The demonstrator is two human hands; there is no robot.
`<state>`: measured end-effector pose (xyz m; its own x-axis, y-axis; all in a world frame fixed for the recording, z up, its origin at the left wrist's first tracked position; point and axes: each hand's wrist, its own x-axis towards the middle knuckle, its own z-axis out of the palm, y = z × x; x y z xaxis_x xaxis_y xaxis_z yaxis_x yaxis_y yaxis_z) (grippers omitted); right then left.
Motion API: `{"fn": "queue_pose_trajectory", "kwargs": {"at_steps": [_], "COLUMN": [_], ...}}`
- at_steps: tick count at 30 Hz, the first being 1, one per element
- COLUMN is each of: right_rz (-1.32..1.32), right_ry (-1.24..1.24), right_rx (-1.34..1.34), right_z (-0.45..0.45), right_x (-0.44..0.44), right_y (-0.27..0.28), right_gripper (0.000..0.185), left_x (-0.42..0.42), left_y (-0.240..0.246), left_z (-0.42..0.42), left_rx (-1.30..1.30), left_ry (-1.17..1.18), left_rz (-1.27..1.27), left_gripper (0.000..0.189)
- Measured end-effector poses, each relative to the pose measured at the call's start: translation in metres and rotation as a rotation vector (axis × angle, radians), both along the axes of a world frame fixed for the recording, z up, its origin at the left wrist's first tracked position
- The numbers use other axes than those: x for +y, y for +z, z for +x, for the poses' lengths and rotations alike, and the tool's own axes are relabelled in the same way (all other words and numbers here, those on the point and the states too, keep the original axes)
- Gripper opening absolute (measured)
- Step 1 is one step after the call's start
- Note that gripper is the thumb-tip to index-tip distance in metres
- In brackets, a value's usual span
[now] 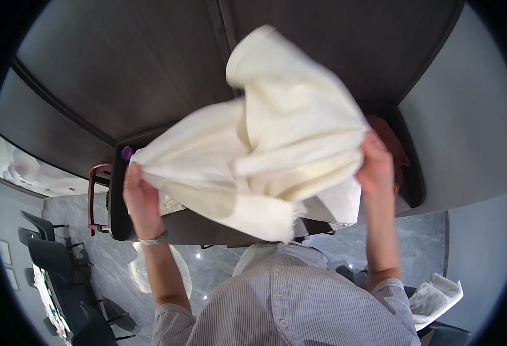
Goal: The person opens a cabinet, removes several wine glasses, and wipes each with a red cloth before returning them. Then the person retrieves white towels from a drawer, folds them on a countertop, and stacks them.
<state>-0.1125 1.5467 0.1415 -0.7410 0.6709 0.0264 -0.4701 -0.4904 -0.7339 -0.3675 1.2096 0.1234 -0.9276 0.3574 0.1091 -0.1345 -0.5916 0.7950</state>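
A cream-white piece of cloth (305, 99), perhaps a garment, is stretched in the air between my two hands. It is creased, a wide flap rises at the top, and its lower end looks frayed. My left hand (141, 194) grips the cloth's left end, a woven band around the wrist. On the other side my right hand (376, 166) holds the gathered right edge, blurred by motion. Beneath the held cloth, a white fabric (340, 203) hangs over the front edge of a dark countertop (179, 229). Much of the countertop is hidden by the cloth.
A purple round object (127, 153) sits at the countertop's left end, near a reddish metal frame (92, 199). Reddish-brown fabric (387, 138) lies at the right end. Dark panels (149, 65) rise behind. Dark chairs (52, 255) stand lower left; grey fabric (435, 298) lies lower right.
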Motion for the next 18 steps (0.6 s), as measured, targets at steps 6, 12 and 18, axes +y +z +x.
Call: {"fn": "queue_pose_trajectory", "kwargs": {"at_steps": [6, 12, 18], "right_rz": [0.164, 0.346, 0.384], "right_ry": [-0.037, -0.056, -0.191], "right_rx": [-0.111, -0.24, -0.285], "right_z": [0.027, 0.009, -0.023], "right_x": [0.03, 0.054, 0.086], "right_y": [0.034, 0.027, 0.044], "right_gripper": [0.02, 0.017, 0.015], "left_x": [-0.041, -0.008, 0.043], "left_y": [0.015, 0.011, 0.034], "left_z": [-0.04, -0.055, -0.079], "left_rx": [0.052, 0.125, 0.092], "left_ry": [-0.114, 0.053, 0.135], "left_rz": [0.07, -0.16, -0.334], "left_gripper": [0.025, 0.021, 0.016]}}
